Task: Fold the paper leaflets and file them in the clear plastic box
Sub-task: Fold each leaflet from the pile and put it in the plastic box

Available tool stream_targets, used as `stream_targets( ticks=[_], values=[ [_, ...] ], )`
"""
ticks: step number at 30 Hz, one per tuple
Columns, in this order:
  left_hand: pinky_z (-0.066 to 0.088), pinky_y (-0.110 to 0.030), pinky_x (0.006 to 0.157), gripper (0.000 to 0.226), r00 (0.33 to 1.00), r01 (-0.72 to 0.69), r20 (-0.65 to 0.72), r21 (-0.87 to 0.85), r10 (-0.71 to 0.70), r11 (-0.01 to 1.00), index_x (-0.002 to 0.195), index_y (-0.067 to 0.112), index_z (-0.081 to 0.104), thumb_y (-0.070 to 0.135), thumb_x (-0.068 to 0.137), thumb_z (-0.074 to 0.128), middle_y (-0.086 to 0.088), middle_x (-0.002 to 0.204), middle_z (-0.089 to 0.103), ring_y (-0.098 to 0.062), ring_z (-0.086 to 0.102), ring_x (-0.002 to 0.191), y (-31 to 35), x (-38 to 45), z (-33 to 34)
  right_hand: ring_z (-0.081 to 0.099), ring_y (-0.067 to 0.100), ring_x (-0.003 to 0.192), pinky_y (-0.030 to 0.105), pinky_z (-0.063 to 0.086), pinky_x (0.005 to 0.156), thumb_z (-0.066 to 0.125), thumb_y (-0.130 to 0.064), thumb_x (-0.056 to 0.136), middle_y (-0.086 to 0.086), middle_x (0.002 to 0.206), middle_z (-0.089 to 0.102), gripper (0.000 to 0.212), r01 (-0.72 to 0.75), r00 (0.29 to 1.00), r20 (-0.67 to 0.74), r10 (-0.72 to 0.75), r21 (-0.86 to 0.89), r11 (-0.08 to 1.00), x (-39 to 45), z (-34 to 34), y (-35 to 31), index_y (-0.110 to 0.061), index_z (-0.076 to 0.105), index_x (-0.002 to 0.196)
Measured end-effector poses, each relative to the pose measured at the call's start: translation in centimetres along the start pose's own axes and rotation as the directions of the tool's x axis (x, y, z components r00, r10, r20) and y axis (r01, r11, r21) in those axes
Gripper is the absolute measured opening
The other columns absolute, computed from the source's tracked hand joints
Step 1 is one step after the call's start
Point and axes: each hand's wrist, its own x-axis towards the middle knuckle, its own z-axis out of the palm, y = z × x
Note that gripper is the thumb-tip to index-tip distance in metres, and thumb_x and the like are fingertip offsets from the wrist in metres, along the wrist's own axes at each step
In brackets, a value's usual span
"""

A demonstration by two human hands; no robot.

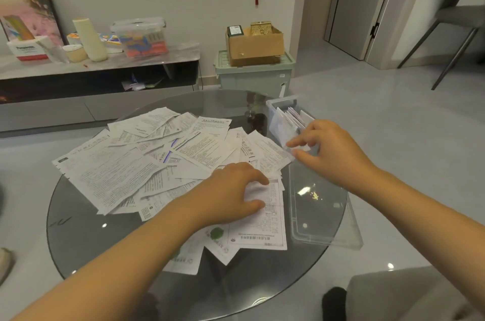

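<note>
Round smoked-glass table (86,236) holds one loose heap of white printed paper leaflets (147,163), too overlapped to count. One clear plastic box (325,218) sits at 3 o'clock; several folded leaflets (294,118) stand in its far end, number unclear. Your left hand (231,194) rests on the nearest sheet, fingers loosely curved, gripping nothing. Your right hand (328,147) is over the box, fingertips on something small and blurred; can't tell if it's clamped.
</note>
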Motion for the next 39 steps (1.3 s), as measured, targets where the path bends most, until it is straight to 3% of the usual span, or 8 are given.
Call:
stream_targets(
  ticks=[8,12,16,20,25,33,36,39],
  values=[
    [0.014,-0.030,0.115,0.070,0.968,-0.006,0.250,0.086,-0.015,0.996,0.142,0.041,0.030,0.047,0.082,0.065,0.018,0.155,0.012,-0.007,0.012,0.142,-1.0,-3.2,0.7,0.045,0.003,0.096,0.019,0.041,0.080,0.062,-0.037,0.086,-0.019,0.097,0.051,0.027,0.121,0.947,0.298,-0.118,0.010,0.993,-3.3,1.8,-2.5,-0.032,0.066,0.113],
    [0.009,-0.022,0.111,0.074,0.966,-0.005,0.258,0.074,-0.015,0.997,0.146,0.039,0.022,0.045,0.085,0.063,0.018,0.156,0.005,-0.001,0.004,0.141,-1.1,-4.2,0.8,0.047,0.004,0.104,0.022,0.041,0.090,0.065,-0.041,0.083,-0.018,0.110,0.060,0.029,0.189,0.881,0.439,-0.176,0.014,0.982,-4.2,2.6,-2.9,-0.034,0.066,0.111],
    [0.011,-0.025,0.113,0.070,0.975,0.012,0.220,0.076,-0.029,0.997,0.145,0.042,0.022,0.047,0.087,0.060,0.017,0.157,0.006,-0.004,0.005,0.142,-1.5,-4.8,1.3,0.043,0.002,0.112,0.020,0.037,0.097,0.066,-0.049,0.079,-0.018,0.122,0.054,0.039,0.266,0.807,0.544,-0.231,0.016,0.964,-4.9,3.2,-3.3,-0.036,0.062,0.116],
    [0.009,-0.022,0.111,0.064,0.985,-0.002,0.172,0.088,-0.013,0.996,0.145,0.040,0.025,0.047,0.089,0.056,0.013,0.157,0.009,-0.005,0.007,0.141,-1.8,-4.9,1.9,0.038,0.003,0.118,0.018,0.033,0.097,0.067,-0.058,0.073,-0.019,0.127,0.046,0.052,0.306,0.787,0.567,-0.243,-0.016,0.952,-5.0,3.3,-3.3,-0.039,0.056,0.120],
    [0.009,-0.024,0.110,0.057,0.998,0.006,0.062,0.053,-0.010,0.999,0.139,0.041,0.037,0.046,0.087,0.059,0.014,0.153,0.020,-0.006,0.013,0.139,-2.4,-4.9,2.8,0.035,0.006,0.118,0.021,0.033,0.098,0.071,-0.054,0.072,-0.018,0.126,0.044,0.049,0.258,0.799,0.562,-0.214,0.002,0.966,-5.2,4.1,-3.2,-0.040,0.056,0.116],
    [0.023,-0.025,0.102,0.027,0.984,0.021,-0.175,-0.094,-0.037,0.995,0.105,0.030,0.061,0.041,0.081,0.068,0.015,0.128,0.048,-0.006,0.035,0.120,-2.6,-4.6,4.2,0.039,0.005,0.114,0.019,0.033,0.095,0.066,-0.061,0.072,-0.018,0.124,0.048,0.054,0.255,0.817,0.540,-0.200,-0.028,0.966,-5.3,4.2,-3.3,-0.039,0.052,0.119],
    [0.027,-0.026,0.101,0.022,0.981,0.040,-0.180,-0.155,-0.068,0.987,0.097,0.030,0.062,0.040,0.079,0.071,0.014,0.125,0.050,-0.007,0.038,0.118,-2.6,-4.4,4.2,0.043,0.005,0.113,0.019,0.032,0.093,0.064,-0.057,0.076,-0.018,0.122,0.052,0.050,0.295,0.830,0.509,-0.228,-0.053,0.954,-5.3,3.9,-3.7,-0.038,0.051,0.121],
    [0.030,-0.025,0.102,0.022,0.988,0.063,-0.127,-0.198,-0.089,0.978,0.096,0.034,0.059,0.042,0.079,0.070,0.015,0.128,0.050,-0.006,0.039,0.120,-2.6,-4.5,3.8,0.051,0.004,0.105,0.018,0.040,0.087,0.062,-0.051,0.079,-0.020,0.117,0.059,0.043,0.276,0.838,0.497,-0.226,-0.029,0.961,-5.1,3.4,-3.9,-0.037,0.056,0.120]
  ],
)
